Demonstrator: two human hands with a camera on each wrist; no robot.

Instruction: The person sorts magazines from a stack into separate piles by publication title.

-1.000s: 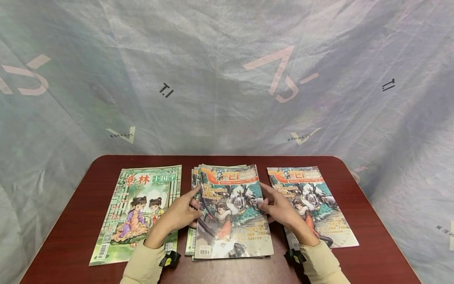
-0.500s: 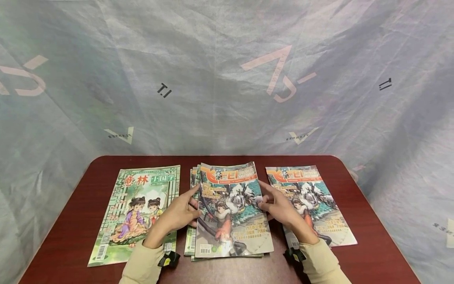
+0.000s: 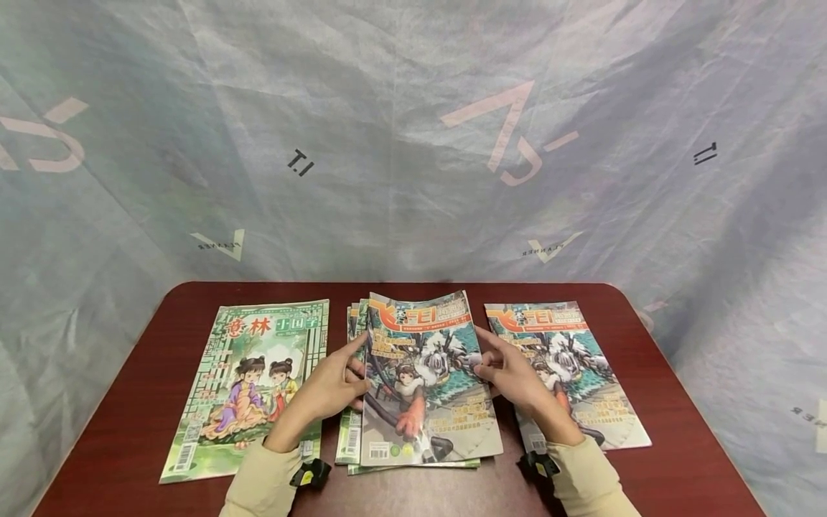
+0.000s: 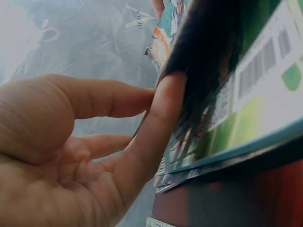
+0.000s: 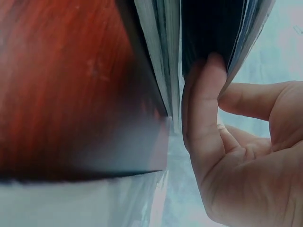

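A FEI comic magazine [image 3: 429, 391] is raised a little over a stack of magazines [image 3: 347, 439] in the middle of the table, its top edge bowed. My left hand [image 3: 332, 384] pinches its left edge, thumb on the cover and fingers beneath. On the opposite edge my right hand [image 3: 513, 375] has the same kind of grip. In the left wrist view, a dark gap separates the held magazine from a green cover [image 4: 222, 127] underneath. The right wrist view shows fingers [image 5: 206, 118] under the held magazine, beside the page edges of the stack [image 5: 163, 52].
A green magazine [image 3: 248, 402] with two cartoon children lies on the left. On the right lies another FEI magazine [image 3: 575, 380], partly behind my right hand. The dark red table [image 3: 413, 495] ends at a grey printed cloth [image 3: 394, 143].
The FEI magazine has risen slightly off the stack, and more green cover shows below its bottom edge. Both hands keep their grip and have moved only slightly.
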